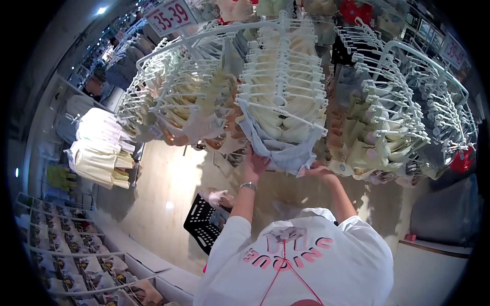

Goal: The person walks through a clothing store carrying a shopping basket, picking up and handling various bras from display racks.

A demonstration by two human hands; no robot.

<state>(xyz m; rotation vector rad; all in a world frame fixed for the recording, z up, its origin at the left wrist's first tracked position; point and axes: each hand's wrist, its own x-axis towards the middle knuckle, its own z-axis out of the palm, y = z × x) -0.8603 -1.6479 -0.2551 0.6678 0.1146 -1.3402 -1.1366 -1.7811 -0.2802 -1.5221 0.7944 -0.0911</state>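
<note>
A pale blue-grey bra (286,156) hangs on a white hanger at the front of the middle row, its straps running up to the hanger's ends. My left hand (256,164) is at the lower left of the bra, gripping its edge, with the fingertips partly hidden by the fabric. At the lower right, my right hand (318,169) pinches the end of the band. Behind it, cream bras (280,66) hang tightly packed on white hangers (301,118).
More hanging bras flank this row on the left (204,122) and right (380,137). A black perforated basket (203,224) with garments stands on the floor at lower left. Divided display bins (76,250) line the left side; a grey bin (444,209) stands right.
</note>
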